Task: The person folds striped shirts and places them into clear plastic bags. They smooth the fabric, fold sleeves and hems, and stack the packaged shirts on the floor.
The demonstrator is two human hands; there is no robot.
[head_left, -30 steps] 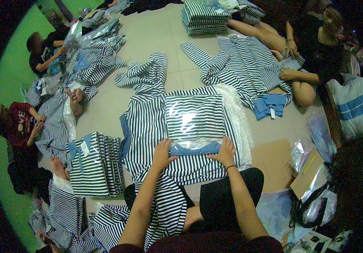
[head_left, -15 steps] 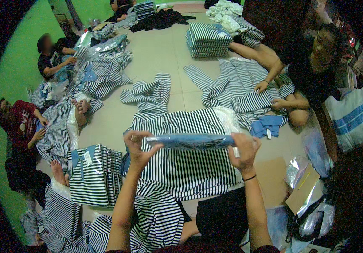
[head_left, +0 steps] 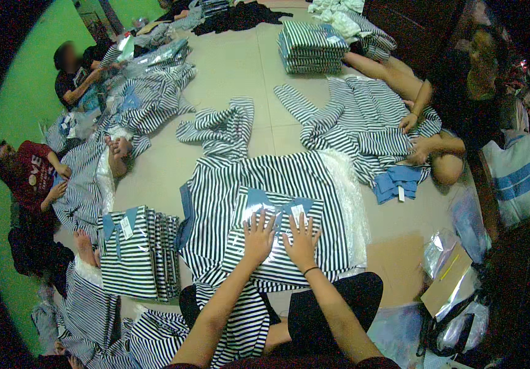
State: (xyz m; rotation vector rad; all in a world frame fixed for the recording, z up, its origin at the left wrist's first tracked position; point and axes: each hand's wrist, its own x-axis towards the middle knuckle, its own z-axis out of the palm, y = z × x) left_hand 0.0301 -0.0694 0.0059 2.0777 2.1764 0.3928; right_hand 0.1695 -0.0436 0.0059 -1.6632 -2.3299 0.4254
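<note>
A folded black-and-white striped shirt with a blue collar, in a clear plastic bag (head_left: 279,263), lies flat before me. My left hand (head_left: 259,238) rests on its left half with fingers spread. On its right half, beside the white tag, my right hand (head_left: 302,243) presses flat, fingers also apart. Beneath the pack is a larger striped garment (head_left: 302,169), spread out with white lace (head_left: 352,209) along its right side. Neither hand grips anything.
A stack of bagged striped shirts (head_left: 131,258) stands to my left. Loose striped cloth (head_left: 231,320) covers my lap. Right of me are cardboard (head_left: 394,264) and plastic bags (head_left: 440,252). A co-worker on the right handles a striped garment (head_left: 351,126); another shirt stack (head_left: 311,49) stands beyond.
The bagged shirt, held up edge-on between both hands before, now lies flat on the spread garment. My hands have let go of its ends and moved inward onto its top.
</note>
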